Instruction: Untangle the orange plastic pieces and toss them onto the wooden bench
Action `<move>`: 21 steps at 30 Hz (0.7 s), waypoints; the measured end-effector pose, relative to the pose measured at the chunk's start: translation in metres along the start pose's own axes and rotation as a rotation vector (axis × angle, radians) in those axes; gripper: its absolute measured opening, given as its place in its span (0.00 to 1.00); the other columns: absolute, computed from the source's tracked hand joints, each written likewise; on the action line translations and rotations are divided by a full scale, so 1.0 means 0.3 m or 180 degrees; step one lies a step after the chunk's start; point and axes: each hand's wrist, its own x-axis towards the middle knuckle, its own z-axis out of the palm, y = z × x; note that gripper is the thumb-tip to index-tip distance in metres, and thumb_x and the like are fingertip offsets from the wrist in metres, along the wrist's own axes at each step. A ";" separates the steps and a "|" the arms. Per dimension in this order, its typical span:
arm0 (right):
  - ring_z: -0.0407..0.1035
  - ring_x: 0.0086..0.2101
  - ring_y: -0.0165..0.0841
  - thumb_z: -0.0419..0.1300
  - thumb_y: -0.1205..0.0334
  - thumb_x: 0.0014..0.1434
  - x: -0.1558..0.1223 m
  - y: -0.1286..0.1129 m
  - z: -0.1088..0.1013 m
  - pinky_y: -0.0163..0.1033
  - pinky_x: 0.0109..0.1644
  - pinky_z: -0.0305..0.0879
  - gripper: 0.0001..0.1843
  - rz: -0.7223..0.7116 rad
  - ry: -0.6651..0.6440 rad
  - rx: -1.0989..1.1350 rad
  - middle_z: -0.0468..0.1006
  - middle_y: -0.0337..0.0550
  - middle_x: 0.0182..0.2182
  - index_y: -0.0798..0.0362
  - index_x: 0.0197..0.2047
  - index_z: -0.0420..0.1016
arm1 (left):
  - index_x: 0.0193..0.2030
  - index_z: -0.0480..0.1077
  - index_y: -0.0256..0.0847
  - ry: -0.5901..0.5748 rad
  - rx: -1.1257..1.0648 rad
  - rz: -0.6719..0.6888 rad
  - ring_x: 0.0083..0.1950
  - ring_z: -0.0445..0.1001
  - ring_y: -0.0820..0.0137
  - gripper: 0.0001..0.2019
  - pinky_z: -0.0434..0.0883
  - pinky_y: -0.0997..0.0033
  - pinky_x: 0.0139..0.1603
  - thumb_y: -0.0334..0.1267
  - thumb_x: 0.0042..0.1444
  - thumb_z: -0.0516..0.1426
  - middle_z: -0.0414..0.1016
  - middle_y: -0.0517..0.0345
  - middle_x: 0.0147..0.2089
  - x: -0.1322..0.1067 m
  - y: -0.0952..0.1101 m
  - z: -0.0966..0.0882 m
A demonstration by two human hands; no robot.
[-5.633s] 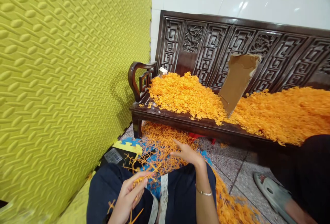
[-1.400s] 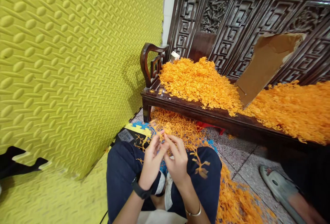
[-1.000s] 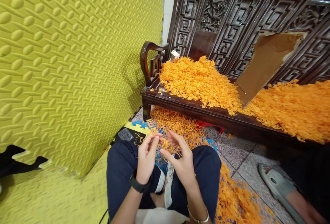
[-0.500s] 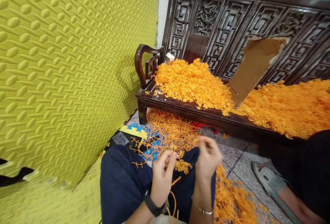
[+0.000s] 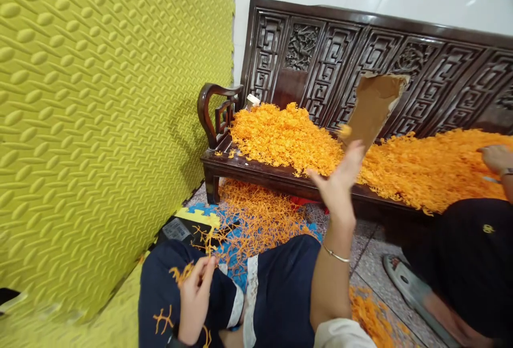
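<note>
Above my left thigh, my left hand (image 5: 195,290) is closed with thumb and finger pinched on an orange branched plastic piece (image 5: 209,244). Thin stems stick up from the pinch, and a clump of orange pieces (image 5: 182,273) shows beside the fingers. My right hand (image 5: 340,182) reaches toward the bench with fingers spread and nothing in it. Just beyond its fingertips a small blurred orange piece (image 5: 344,131) is in the air, in front of the cardboard sheet (image 5: 371,105). To its left lies a heap of small orange plastic pieces (image 5: 280,134) on the bench seat.
The dark carved wooden bench (image 5: 256,169) stands ahead. Orange stems (image 5: 260,214) litter the floor and blue mat below. Another person's hand (image 5: 497,158) touches the right-hand heap (image 5: 433,166); that person's sandalled foot (image 5: 417,289) is at right. A yellow foam mat wall (image 5: 100,123) rises at left.
My right hand has moved up and forward from my lap toward the bench and spread its fingers. My left hand has shifted left and down. Another person's hand has come into view at right.
</note>
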 end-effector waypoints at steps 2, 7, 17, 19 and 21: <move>0.54 0.59 0.52 0.64 0.46 0.50 -0.057 -0.003 0.052 0.62 0.64 0.40 0.49 0.0059 -0.0805 0.0303 0.59 0.62 0.60 0.58 0.66 0.47 | 0.29 0.73 0.39 -0.0155 -0.0112 -0.0022 0.19 0.60 0.75 0.18 0.58 0.77 0.20 0.54 0.51 0.57 0.64 0.64 0.19 0.021 0.023 0.005; 0.58 0.58 0.43 0.59 0.46 0.54 -0.313 -0.043 0.160 0.52 0.63 0.53 0.35 0.0172 -0.2755 0.1691 0.62 0.52 0.60 0.52 0.62 0.60 | 0.34 0.71 0.37 -0.0634 -0.0677 -0.0196 0.16 0.56 0.78 0.18 0.54 0.79 0.17 0.53 0.53 0.57 0.59 0.68 0.16 0.116 0.095 -0.004; 0.73 0.41 0.38 0.59 0.41 0.52 -0.597 -0.265 0.270 0.45 0.45 0.69 0.31 0.1291 -0.3634 0.3328 0.75 0.49 0.44 0.52 0.54 0.68 | 0.28 0.66 0.38 -0.0941 -0.3177 -0.0278 0.12 0.48 0.83 0.10 0.53 0.83 0.15 0.40 0.58 0.56 0.53 0.72 0.14 0.239 0.278 -0.012; 0.75 0.35 0.37 0.57 0.37 0.51 -0.612 -0.311 0.295 0.43 0.39 0.70 0.35 0.2050 -0.3650 0.3995 0.76 0.50 0.41 0.54 0.53 0.66 | 0.28 0.66 0.38 -0.1049 -0.3443 -0.0389 0.12 0.46 0.82 0.11 0.52 0.84 0.14 0.39 0.60 0.54 0.52 0.72 0.13 0.239 0.277 -0.008; 0.75 0.34 0.38 0.56 0.35 0.51 -0.603 -0.352 0.305 0.42 0.36 0.71 0.36 0.2535 -0.3539 0.4703 0.76 0.52 0.41 0.55 0.53 0.66 | 0.27 0.66 0.38 -0.1094 -0.3553 -0.0452 0.12 0.46 0.82 0.11 0.53 0.83 0.15 0.38 0.61 0.53 0.51 0.71 0.13 0.231 0.271 -0.001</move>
